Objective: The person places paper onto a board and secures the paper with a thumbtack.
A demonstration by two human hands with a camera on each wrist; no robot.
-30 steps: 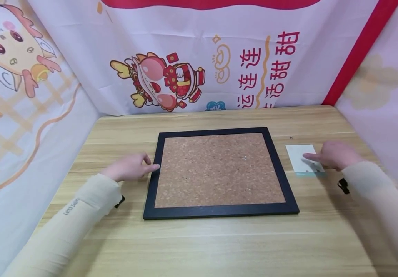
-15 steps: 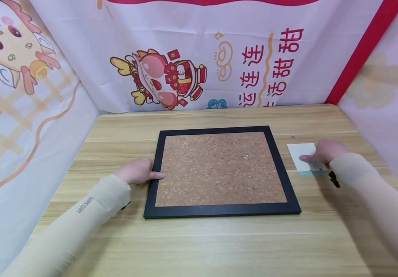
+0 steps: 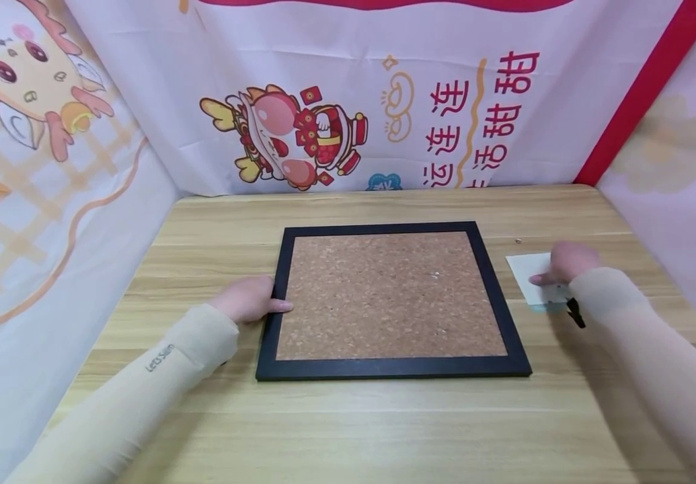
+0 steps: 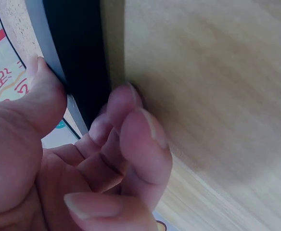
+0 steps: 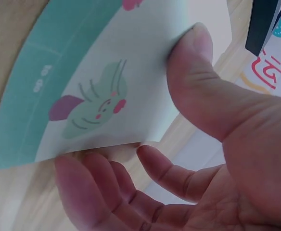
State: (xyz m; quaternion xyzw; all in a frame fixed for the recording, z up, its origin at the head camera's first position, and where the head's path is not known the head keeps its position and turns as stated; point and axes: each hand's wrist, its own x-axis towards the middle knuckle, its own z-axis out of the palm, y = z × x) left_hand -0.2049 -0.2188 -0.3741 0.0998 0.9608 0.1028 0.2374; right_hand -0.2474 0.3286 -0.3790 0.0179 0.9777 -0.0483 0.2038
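Note:
A cork board with a black frame lies flat on the wooden table. At its left edge is my left hand, its thumb over the frame and onto the cork. In the left wrist view, curled fingers meet the outer side of the black frame. To the right of the board, my right hand pinches a small white paper sheet at its right edge. The right wrist view shows the thumb on top of the sheet, fingertips at its underside, and a green band with a leaf-like drawing.
A tiny object, too small to identify, lies on the table behind the paper. Small pale specks mark the cork. Printed cloth hangs at the back and both sides.
My left hand has gone from fingertips beside the frame to a grip with the thumb over it. My right hand has drawn its pointing finger in and now pinches the paper.

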